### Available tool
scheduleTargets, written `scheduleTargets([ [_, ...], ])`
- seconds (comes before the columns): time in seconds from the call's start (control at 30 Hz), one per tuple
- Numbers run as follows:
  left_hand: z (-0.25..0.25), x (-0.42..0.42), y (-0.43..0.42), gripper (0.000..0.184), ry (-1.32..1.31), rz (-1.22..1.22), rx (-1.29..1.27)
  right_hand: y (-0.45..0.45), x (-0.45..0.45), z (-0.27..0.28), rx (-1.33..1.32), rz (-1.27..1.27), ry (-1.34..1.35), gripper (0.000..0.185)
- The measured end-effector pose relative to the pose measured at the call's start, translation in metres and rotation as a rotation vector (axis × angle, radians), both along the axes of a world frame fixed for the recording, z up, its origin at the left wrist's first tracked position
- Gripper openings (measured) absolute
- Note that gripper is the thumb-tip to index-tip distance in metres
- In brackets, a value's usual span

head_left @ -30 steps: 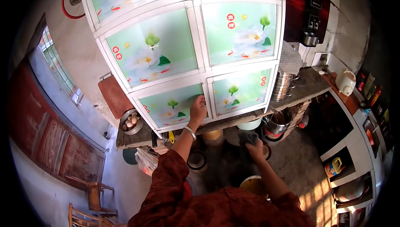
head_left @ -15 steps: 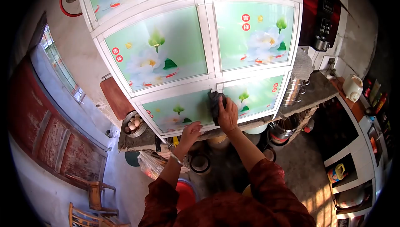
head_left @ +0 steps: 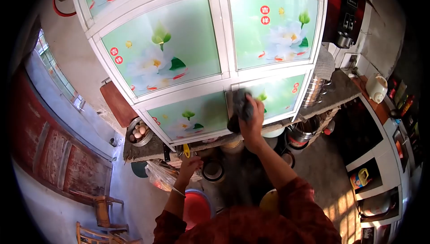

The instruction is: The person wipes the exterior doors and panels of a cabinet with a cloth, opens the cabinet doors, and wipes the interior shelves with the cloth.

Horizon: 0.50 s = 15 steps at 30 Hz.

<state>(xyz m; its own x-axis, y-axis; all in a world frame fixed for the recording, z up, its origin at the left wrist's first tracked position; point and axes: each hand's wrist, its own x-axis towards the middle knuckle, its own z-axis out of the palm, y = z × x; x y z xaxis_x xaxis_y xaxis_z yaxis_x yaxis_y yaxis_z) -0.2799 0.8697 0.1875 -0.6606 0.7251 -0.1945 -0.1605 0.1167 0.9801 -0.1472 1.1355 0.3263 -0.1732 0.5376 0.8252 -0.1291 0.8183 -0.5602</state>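
A dark grey cloth is bunched in my right hand, whose fingers are closed round it. The cloth lies over the white frame between the lower door panels of a cabinet, and part of it hangs down. Green panels printed with white lotus flowers and red fish fill the cabinet's frame. My left hand is lower down, in front of the ledge, with its fingers loosely bent and nothing seen in them. Just above it, a yellow handle sticks out at the ledge's edge, apart from the fingers.
A bowl of eggs stands on the ledge at left, beside a brown board. Below are a plastic bag and a red basin. At right are stacked steel pots, a cream kettle and a white-edged counter.
My right hand has moved slightly right with the cloth, off the left panel. My left hand has dropped down and left, away from the cabinet's lower edge. The view has shifted a little.
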Motion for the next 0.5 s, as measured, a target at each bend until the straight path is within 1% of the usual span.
scheduleTargets([
  [0.07, -0.001, 0.005, -0.004, 0.027, -0.055, 0.018, 0.033, 0.006, -0.027, 0.011, 0.180, -0.127, -0.077, 0.073],
  [0.1, 0.002, 0.010, -0.006, 0.027, -0.068, 0.017, 0.044, 0.008, -0.032, 0.003, 0.308, -0.262, -0.274, 0.067],
  [0.17, 0.009, 0.017, -0.008, 0.027, -0.090, 0.017, 0.073, 0.016, -0.038, -0.046, 0.440, -0.328, -0.341, 0.058],
  [0.2, 0.012, 0.012, -0.007, 0.028, -0.038, -0.018, 0.073, 0.020, -0.042, -0.071, 0.516, -0.357, -0.369, 0.054],
  [0.23, 0.014, 0.010, -0.007, 0.029, 0.009, -0.047, 0.076, 0.020, -0.038, -0.098, 0.519, -0.356, -0.428, 0.045],
  [0.33, 0.026, 0.007, 0.003, 0.032, 0.078, -0.067, 0.028, 0.010, -0.005, -0.153, 0.474, -0.239, -0.724, 0.039],
  [0.4, 0.043, 0.008, 0.023, 0.035, 0.137, -0.078, -0.011, 0.001, 0.017, -0.188, 0.200, -0.048, -1.099, 0.033],
  [0.47, 0.060, 0.017, 0.051, 0.039, 0.227, -0.107, -0.026, -0.009, 0.042, -0.205, -0.528, -0.015, -1.128, 0.029],
  [0.5, 0.066, 0.019, 0.065, 0.045, 0.152, -0.094, -0.045, -0.014, 0.054, -0.202, -0.646, -0.030, -1.084, 0.030],
])
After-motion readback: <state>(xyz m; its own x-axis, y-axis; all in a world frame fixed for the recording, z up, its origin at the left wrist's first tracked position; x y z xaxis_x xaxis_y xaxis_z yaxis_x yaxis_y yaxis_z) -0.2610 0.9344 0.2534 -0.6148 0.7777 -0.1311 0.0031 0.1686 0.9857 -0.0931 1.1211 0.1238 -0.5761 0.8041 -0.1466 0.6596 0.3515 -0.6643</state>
